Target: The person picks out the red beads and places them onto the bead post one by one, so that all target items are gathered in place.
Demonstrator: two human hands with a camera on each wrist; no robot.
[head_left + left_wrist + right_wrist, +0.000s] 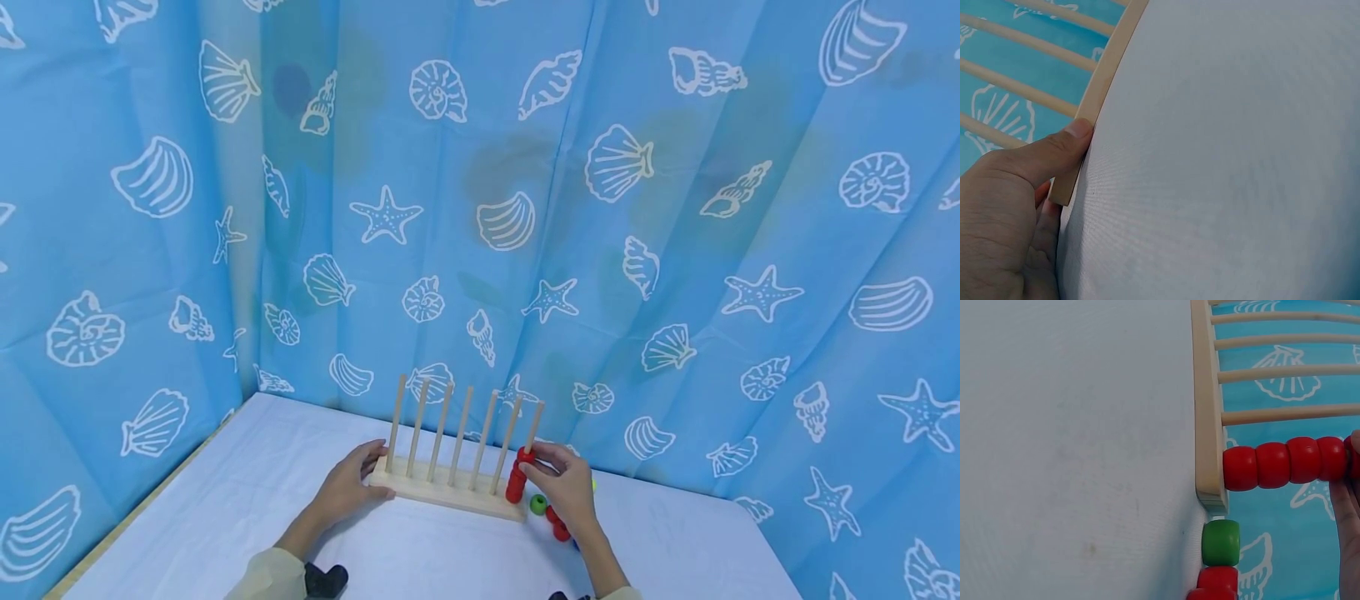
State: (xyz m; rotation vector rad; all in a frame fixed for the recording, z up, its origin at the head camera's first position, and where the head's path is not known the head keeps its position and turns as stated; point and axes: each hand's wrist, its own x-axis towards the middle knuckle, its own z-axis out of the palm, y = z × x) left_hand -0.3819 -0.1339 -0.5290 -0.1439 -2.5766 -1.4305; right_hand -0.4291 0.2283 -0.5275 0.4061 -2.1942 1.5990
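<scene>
A pale wooden peg rack (450, 494) with a row of several upright pegs stands on the white table. My left hand (347, 490) grips the rack's left end; in the left wrist view the thumb (1060, 147) presses the base's front edge while the other fingers go behind it. On the rightmost peg sits a stack of several red beads (1272, 465). My right hand (567, 490) pinches the top red bead (526, 455), which is around that peg. The remaining pegs carry no beads.
Right of the rack lie a loose green bead (538, 503) and red beads (1217, 578). Bits of a yellow-green and a blue bead show, mostly hidden by the right hand and forearm. A blue shell-patterned curtain (450, 250) hangs behind the white table (420, 550).
</scene>
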